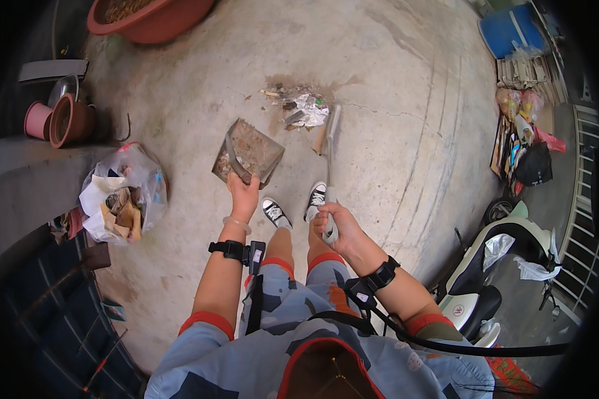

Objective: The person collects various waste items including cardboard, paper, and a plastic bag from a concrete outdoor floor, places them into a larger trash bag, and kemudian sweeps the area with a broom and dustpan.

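My left hand [243,192] grips the curved handle of a worn metal dustpan [254,149], which has dirt and small scraps inside. My right hand [338,223] is closed around the pale handle of a long broom [332,139], whose head points away from me. Left of the broom head lies a heap of litter [299,102] on the concrete floor, with crumpled foil [313,110], dark debris and a small green piece. A brown bit [319,140] lies against the broom's left side, between the heap and my shoes.
A plastic bag of paper waste [125,199] stands at left, below flowerpots [69,119]. A large reddish tub [149,22] is at the upper left. Along the right are a blue barrel [511,31], stacked cardboard [524,75], bags, a parked scooter [479,279] and a metal grille [581,199].
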Demonstrator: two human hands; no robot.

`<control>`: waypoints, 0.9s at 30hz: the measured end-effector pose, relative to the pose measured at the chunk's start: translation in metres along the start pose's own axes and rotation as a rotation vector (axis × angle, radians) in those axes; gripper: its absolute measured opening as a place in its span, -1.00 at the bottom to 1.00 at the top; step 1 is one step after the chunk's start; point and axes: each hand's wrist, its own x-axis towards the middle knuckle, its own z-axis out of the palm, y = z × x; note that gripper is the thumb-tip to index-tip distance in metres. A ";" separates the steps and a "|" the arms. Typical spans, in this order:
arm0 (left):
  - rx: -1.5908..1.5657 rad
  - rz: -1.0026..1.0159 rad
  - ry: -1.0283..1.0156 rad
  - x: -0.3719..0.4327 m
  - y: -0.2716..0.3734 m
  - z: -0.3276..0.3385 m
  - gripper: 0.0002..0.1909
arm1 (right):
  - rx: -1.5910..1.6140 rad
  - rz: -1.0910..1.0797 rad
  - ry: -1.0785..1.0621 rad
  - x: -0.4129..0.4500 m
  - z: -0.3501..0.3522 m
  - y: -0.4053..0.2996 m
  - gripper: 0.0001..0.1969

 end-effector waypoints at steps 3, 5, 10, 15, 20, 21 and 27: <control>0.018 0.037 0.023 -0.004 0.005 0.003 -0.73 | 0.178 0.059 -0.166 -0.004 0.008 -0.011 -0.90; 0.028 0.055 0.035 0.002 0.008 0.004 -0.72 | 0.342 0.046 -0.334 -0.011 0.000 -0.030 -0.90; -0.050 0.042 0.081 0.019 0.006 0.006 -0.70 | 0.069 -0.139 -0.219 -0.052 -0.029 -0.063 -0.79; -0.090 -0.024 0.025 0.027 0.008 0.027 -0.70 | -0.757 -0.384 0.318 -0.022 -0.059 -0.117 -0.31; -0.055 0.021 -0.031 0.039 0.039 0.065 -0.69 | -1.177 -0.383 0.480 0.045 -0.104 -0.124 -0.22; -0.049 0.018 -0.025 0.046 0.040 0.067 -0.69 | -1.171 -0.337 0.440 0.049 -0.109 -0.109 -0.22; -0.048 -0.046 0.026 0.077 0.065 0.071 -0.70 | -1.320 -0.125 0.309 -0.016 -0.126 -0.050 -0.22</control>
